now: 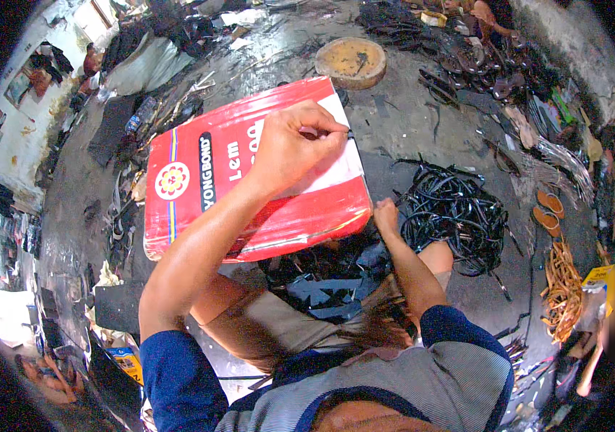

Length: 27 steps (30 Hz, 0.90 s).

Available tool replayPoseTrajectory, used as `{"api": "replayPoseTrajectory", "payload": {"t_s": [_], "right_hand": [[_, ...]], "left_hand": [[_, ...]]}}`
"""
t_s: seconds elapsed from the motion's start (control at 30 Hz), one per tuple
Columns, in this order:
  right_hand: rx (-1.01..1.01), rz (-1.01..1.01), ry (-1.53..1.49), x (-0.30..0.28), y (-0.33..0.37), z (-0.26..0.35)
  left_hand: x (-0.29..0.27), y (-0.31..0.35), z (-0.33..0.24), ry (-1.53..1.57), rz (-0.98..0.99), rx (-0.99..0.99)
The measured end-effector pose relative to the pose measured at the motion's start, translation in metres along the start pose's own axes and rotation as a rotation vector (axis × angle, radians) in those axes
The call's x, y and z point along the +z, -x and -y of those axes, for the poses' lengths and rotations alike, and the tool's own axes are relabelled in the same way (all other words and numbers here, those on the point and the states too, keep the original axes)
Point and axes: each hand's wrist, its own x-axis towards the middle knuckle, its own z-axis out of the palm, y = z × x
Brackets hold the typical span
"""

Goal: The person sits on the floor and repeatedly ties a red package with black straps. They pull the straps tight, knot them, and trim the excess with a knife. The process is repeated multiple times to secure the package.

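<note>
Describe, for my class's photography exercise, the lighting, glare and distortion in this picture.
Head view: a blown-out white patch towards the left edge, its detail lost; head view: pale sheen streaks along the near edge of the glossy red printed box, small glints on the tangled pile of shiny black strips; head view: strong fisheye bending, with the corners falling to black.

My single view comes from the left one of two fisheye cameras worn on my head, looking steeply down past my shirt at the lower edge, with my fingers close below the lens. It stands upright and unmirrored, wide enough to take in the floor ahead and the walls curving at both sides
</note>
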Motion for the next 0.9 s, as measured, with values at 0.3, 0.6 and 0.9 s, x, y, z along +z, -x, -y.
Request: {"api": "replayPoseTrajectory", "payload": {"t_s": [0.3, 0.6, 0.9], "right_hand": [[0.258, 0.288, 0.157, -0.033, 0.041, -0.013], [-0.139, -0.15, 0.212, -0.205, 0.024, 0.079], [-0.583, -0.344, -0.303, -0.367, 0.097, 0.27]], "left_hand": [[-0.011, 0.005, 0.001, -0.06, 0.001, 0.089], [-0.021, 0.016, -0.031, -0.211, 0.035, 0.375], [0.103, 0.126, -0.063, 0.937, 0.273, -0.317]]}}
